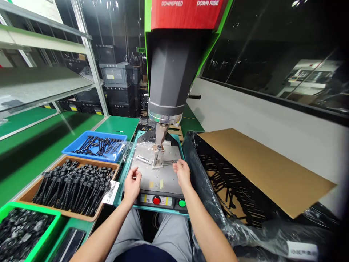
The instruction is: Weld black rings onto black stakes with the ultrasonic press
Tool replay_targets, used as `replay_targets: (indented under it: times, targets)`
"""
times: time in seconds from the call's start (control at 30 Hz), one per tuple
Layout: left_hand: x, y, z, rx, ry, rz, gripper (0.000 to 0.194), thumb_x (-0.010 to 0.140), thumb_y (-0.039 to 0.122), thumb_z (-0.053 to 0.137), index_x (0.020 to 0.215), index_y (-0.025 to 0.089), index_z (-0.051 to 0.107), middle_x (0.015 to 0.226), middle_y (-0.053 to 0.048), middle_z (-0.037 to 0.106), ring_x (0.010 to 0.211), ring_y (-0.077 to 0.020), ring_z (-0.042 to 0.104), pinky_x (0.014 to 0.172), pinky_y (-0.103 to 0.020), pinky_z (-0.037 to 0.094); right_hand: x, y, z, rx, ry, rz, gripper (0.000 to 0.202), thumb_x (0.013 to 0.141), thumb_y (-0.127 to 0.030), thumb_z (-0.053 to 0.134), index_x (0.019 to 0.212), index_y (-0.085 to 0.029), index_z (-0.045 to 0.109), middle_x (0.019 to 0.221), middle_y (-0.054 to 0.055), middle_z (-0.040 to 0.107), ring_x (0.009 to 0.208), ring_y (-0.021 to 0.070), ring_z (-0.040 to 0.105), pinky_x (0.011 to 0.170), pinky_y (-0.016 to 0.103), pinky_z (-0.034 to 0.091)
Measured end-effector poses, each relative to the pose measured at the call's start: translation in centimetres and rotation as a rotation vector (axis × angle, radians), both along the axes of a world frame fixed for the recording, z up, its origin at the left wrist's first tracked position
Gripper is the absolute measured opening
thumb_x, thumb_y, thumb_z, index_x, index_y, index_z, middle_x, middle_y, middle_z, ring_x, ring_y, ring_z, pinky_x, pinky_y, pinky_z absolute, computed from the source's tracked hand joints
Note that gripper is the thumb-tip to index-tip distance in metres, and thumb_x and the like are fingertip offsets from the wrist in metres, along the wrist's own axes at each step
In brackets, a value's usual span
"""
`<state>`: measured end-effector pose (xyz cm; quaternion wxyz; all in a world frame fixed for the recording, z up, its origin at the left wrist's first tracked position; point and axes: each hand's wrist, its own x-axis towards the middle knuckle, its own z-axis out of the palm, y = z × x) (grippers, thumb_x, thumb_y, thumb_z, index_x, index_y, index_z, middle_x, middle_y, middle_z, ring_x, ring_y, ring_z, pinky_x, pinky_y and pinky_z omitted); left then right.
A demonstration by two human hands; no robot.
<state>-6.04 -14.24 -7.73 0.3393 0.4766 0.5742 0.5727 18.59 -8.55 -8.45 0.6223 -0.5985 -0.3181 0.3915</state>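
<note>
My left hand (pixel 133 183) is over the left side of the metal work plate (pixel 148 176), its fingers curled in with nothing visible in them. Over the plate's right side, my right hand (pixel 182 173) has its fingers drawn together, close to the right arm of a small metal fixture (pixel 157 165). Whether anything small is between those fingers, I cannot make out. Above the fixture comes down the metal horn (pixel 161 133) of a press-like machine (pixel 170 69). A small dark part stands at the fixture, partly hidden by the horn's tip.
On the left stand a blue tray (pixel 94 157) and an orange-brown tray (pixel 68 209) of black stemmed parts, plus a green bin (pixel 56 222) of black pieces. Red (pixel 156 200) and green (pixel 182 203) buttons line the front. A plastic-lined box (pixel 215 203) with cardboard (pixel 261 163) is right.
</note>
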Motion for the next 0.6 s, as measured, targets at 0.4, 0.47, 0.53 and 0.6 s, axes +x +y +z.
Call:
replay_targets:
  times: [0.4, 0.47, 0.53, 0.6]
  targets:
    - [-5.9, -6.0, -11.4, -0.154, 0.412, 0.115, 0.064, 0.082, 0.047, 0.057, 0.140, 0.020, 0.045, 0.140, -0.013, 0.052, 0.129, -0.0296, 0.048, 0.108, -0.047, 0.038, 4.4, -13.6, -13.4, 0.011, -0.849, 0.042, 0.067, 0.091, -0.056, 0.046, 0.146, -0.018, 0.038, 0.145, 0.017, 0.040, 0.133, 0.0319, 0.042, 0.109, 0.048, 0.036]
    - [-6.6, -5.7, -11.9, -0.169, 0.391, 0.072, 0.066, 0.081, 0.048, 0.059, 0.140, 0.023, 0.045, 0.140, -0.011, 0.053, 0.127, -0.0291, 0.051, 0.106, -0.045, 0.041, 5.3, -13.9, -13.9, 0.012, -0.869, 0.128, 0.065, 0.092, -0.052, 0.047, 0.149, -0.023, 0.032, 0.151, 0.012, 0.035, 0.137, 0.0301, 0.038, 0.111, 0.046, 0.034]
    - [-7.1, -5.5, -12.3, -0.164, 0.389, 0.037, 0.068, 0.081, 0.049, 0.060, 0.141, 0.023, 0.045, 0.140, -0.011, 0.054, 0.127, -0.0293, 0.051, 0.105, -0.044, 0.042, 5.9, -14.2, -14.2, 0.020, -0.894, 0.181, 0.065, 0.093, -0.049, 0.048, 0.151, -0.026, 0.030, 0.154, 0.009, 0.032, 0.139, 0.0295, 0.036, 0.113, 0.046, 0.033]
    - [-7.3, -5.4, -12.6, -0.153, 0.395, 0.019, 0.069, 0.082, 0.050, 0.058, 0.143, 0.021, 0.043, 0.140, -0.013, 0.053, 0.130, -0.0296, 0.049, 0.107, -0.044, 0.041, 6.3, -14.3, -14.4, 0.034, -0.908, 0.185, 0.064, 0.094, -0.047, 0.047, 0.151, -0.027, 0.029, 0.155, 0.008, 0.031, 0.139, 0.0294, 0.035, 0.113, 0.047, 0.033]
